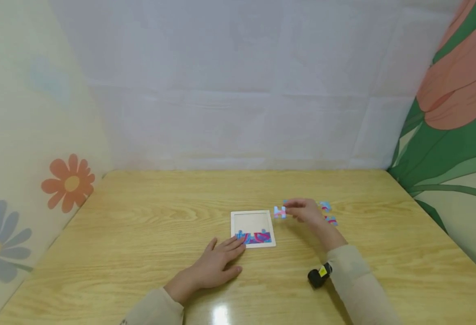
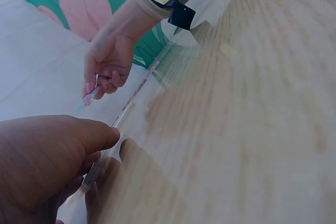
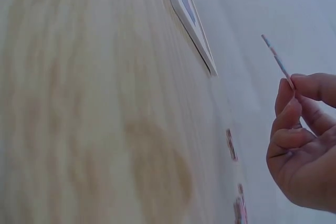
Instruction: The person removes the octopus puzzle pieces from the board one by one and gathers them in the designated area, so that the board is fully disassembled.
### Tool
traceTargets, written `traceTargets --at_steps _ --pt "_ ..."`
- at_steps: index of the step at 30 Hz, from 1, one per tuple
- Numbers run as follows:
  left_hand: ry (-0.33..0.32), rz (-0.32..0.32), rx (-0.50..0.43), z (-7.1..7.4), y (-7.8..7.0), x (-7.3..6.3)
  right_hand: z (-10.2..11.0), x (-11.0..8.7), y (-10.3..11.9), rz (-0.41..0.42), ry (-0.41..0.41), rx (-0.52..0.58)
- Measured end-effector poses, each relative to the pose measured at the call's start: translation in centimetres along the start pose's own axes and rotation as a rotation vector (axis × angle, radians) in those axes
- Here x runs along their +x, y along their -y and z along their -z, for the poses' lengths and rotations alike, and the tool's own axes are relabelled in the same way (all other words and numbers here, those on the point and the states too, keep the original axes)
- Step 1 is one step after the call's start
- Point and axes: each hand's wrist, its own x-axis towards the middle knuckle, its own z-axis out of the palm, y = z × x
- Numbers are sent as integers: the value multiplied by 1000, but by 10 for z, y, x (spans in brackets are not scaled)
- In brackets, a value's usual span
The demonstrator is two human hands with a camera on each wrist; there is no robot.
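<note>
A jigsaw piece [image 1: 280,212], light blue and pink, is pinched between the thumb and fingers of my right hand [image 1: 305,211], just right of the frame. In the right wrist view the piece [image 3: 276,56] appears edge-on, raised above the table. The white square puzzle frame [image 1: 251,211] lies on the table, with joined blue, purple and pink pieces [image 1: 258,238] along its near side. My left hand [image 1: 217,266] lies palm down with fingers extended, its fingertips resting on the frame's near left corner. The left wrist view shows only part of this hand [image 2: 47,156].
Loose jigsaw pieces [image 1: 331,220] lie on the wooden table [image 1: 165,203] to the right, partly hidden behind my right hand. A black device [image 1: 318,276] with a yellow label is worn on the right wrist. A white cloth [image 1: 238,113] hangs behind the table.
</note>
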Motion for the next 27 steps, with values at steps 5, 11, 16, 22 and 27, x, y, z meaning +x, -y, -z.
traceTargets --at_steps 5,11,16,22,27 --pt "-12 -6 -4 -1 0 0 13 -3 -1 6 -7 2" --pt "-25 -22 -11 0 -1 0 22 -3 -4 10 3 44" --pt "13 5 -15 3 -2 -1 27 -1 -7 -17 -4 29" --pt "33 23 -15 5 -4 -1 30 1 -10 -78 -26 -46" --pt "35 22 -11 6 -5 -1 31 3 -13 -110 -20 -81"
